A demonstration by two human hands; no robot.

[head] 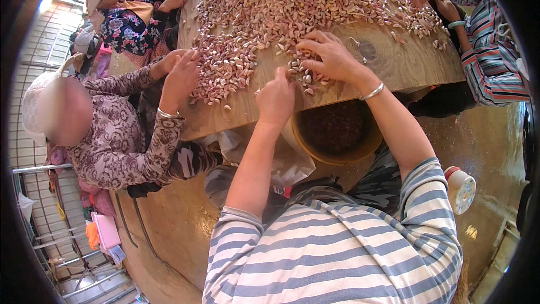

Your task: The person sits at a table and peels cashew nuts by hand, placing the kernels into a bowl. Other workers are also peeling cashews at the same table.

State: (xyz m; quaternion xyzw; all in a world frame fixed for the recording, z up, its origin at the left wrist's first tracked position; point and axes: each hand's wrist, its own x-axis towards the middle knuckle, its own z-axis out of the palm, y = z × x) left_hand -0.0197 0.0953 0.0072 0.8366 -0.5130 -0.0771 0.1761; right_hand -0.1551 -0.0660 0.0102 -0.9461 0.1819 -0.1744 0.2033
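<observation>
A broad heap of garlic cloves [287,0], mostly unpeeled with pinkish skins, covers much of the wooden tabletop [371,67]. My right hand [331,57] spreads its fingers over a small group of loose cloves [306,71] near the front edge, touching some of them. Just left of that group, my left hand [276,97] is held with its fingers curled together. A small pale bit shows at its left side, but whether the fingers grip a clove is hidden.
Below the table edge stands a yellow-rimmed bucket [297,133] with dark reddish bits inside, beside a whitish plastic sack [295,164]. Co-workers sit at the left [114,135], far left [130,25] and right [493,46]. A white cylindrical container [462,192] is at my right.
</observation>
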